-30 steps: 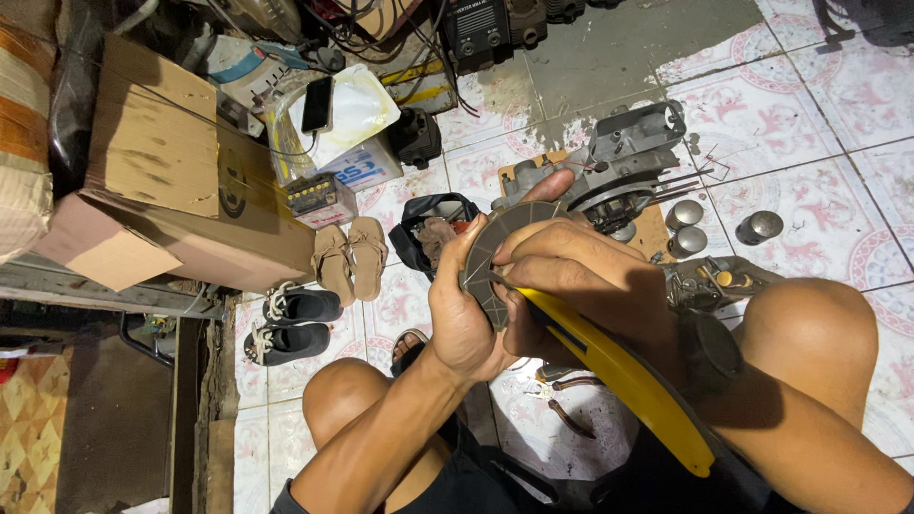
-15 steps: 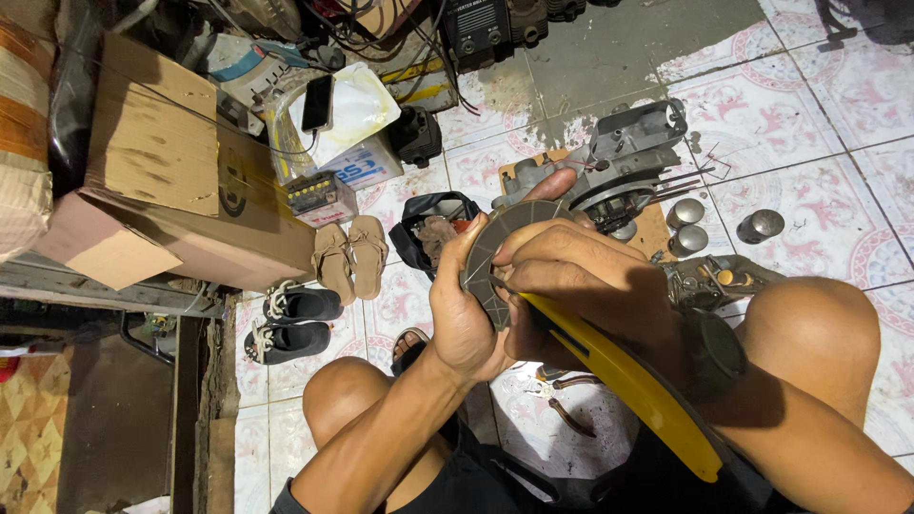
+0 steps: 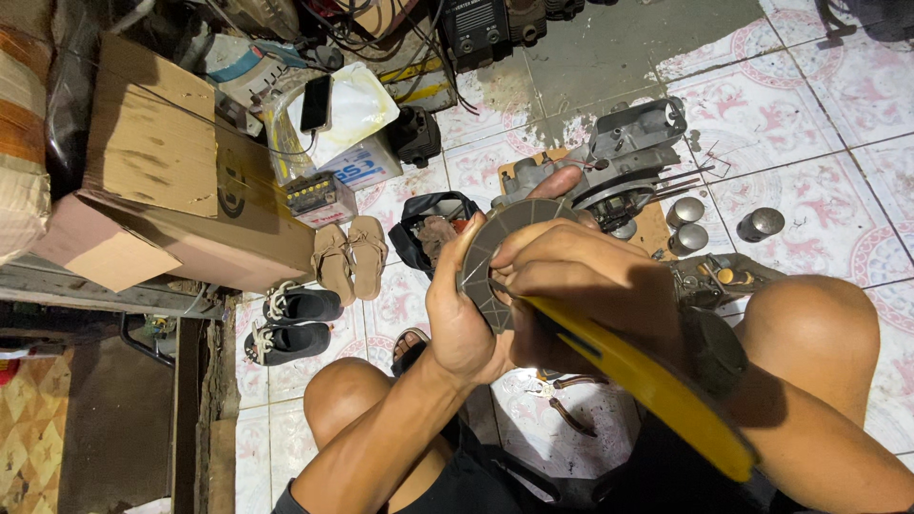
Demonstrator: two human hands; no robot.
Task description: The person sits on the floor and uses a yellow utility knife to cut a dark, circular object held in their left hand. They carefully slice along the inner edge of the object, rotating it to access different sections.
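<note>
Disc: a grey round disc [image 3: 505,252] with radial grooves, held up on edge between both hands above the tiled floor [image 3: 809,105].
Left hand [image 3: 466,319]: fingers wrapped round the disc's left rim, thumb up its edge.
Right hand [image 3: 590,286]: curled tight on a yellow-handled tool [image 3: 638,381]; the handle's long axis runs down-right, tip toward the disc face.
Nearer hand: both touch it; the left bears it.
Hidden: tool tip and disc's right half lie behind the right fingers; the contact point probably sits near the centre.
Beyond: an engine part [image 3: 628,152] on the floor.

Grey ribbed disc [image 3: 495,257], held on edge before my knees; yellow-handled tool [image 3: 638,376] crosses its lower rim, tip touching.
</note>
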